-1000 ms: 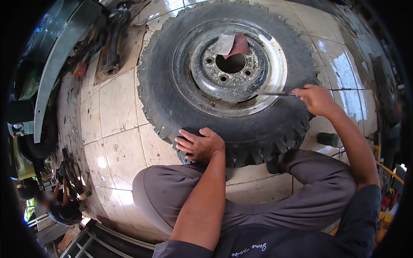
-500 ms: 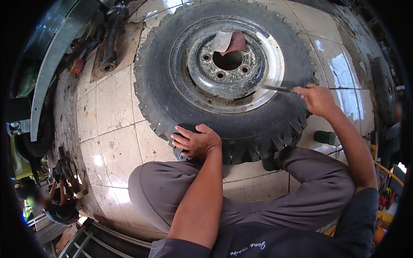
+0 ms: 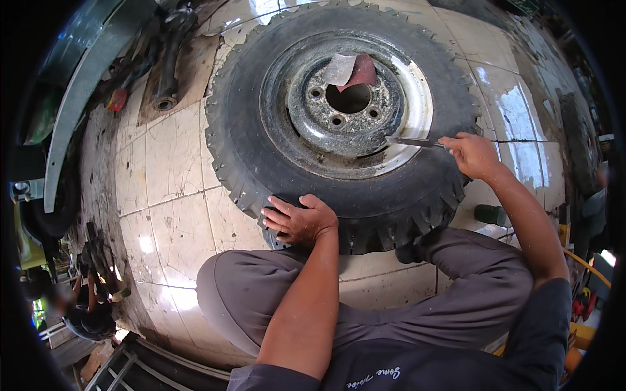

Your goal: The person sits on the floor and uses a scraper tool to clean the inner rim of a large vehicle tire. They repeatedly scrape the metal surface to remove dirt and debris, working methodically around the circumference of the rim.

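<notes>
A large black tyre (image 3: 242, 130) lies flat in front of my crossed legs. Its steel wheel rim (image 3: 417, 107) is dull and crusted in the middle and brighter along the right side. My right hand (image 3: 472, 155) grips a long flat metal blade (image 3: 412, 141), a knife or scraper by its shape. The blade's tip reaches over the rim's lower right part; contact is hard to tell. On the tyre's near left edge my left hand (image 3: 301, 220) rests with fingers spread. Two folded sandpaper pieces, one grey (image 3: 340, 70) and one dark red (image 3: 362, 72), lie beside the hub hole.
A green cylindrical container (image 3: 490, 215) is on the tiled floor (image 3: 173, 225) at the right. A greasy metal shaft (image 3: 168, 62) lies on cardboard at the far left, near a curved metal panel (image 3: 78, 98). Another person (image 3: 91, 316) is at the lower left.
My right hand has moved slightly left and down, bringing the blade's tip a little left. The tyre appears slightly lower in view. My left hand stays on the tyre.
</notes>
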Tool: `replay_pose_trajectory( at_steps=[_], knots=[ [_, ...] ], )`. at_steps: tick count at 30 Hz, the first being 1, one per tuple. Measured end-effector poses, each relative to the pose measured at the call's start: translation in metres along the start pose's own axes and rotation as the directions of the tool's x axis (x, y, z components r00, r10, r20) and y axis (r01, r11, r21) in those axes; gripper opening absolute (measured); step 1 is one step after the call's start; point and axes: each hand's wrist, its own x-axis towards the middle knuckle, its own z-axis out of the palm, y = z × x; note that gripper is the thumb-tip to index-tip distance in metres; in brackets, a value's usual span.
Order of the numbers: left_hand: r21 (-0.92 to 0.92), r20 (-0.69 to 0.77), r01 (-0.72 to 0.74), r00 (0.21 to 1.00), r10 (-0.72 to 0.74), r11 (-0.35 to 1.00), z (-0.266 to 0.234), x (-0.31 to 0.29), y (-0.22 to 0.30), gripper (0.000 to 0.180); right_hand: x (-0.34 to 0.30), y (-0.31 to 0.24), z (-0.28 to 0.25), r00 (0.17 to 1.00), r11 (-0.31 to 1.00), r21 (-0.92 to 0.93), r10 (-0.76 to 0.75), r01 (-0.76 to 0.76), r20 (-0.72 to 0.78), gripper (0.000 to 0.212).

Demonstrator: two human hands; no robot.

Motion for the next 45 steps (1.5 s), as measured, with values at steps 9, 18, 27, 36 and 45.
replay_pose_trajectory(
  at_steps=[9,18,27,36,45],
  knots=[
    [-0.002,0.01,0.007,1.0,-0.007,1.0,0.0,0.0,-0.001,0.073,-0.001,0.015,0.005,1.0,0.999,0.046,-0.009,0.008,0.022,0.033],
    [-0.001,0.012,-0.012,1.0,0.012,1.0,-0.001,0.003,0.003,0.074,0.003,0.001,-0.007,1.0,0.999,-0.032,-0.022,0.022,-0.003,0.035],
    [0.027,0.016,0.026,1.0,-0.027,0.999,-0.007,0.002,0.006,0.071,-0.003,0.011,0.004,0.994,0.998,-0.039,-0.054,0.051,-0.09,0.033],
    [0.003,0.039,0.029,0.999,-0.029,1.0,-0.007,0.005,0.007,0.07,0.013,-0.034,0.0,0.992,0.99,-0.055,-0.125,0.126,0.019,0.032],
    [0.034,0.055,0.026,0.998,-0.028,0.999,-0.004,0.003,-0.002,0.07,0.001,-0.021,-0.003,0.999,0.998,-0.058,-0.039,0.039,-0.001,0.032]
  ],
)
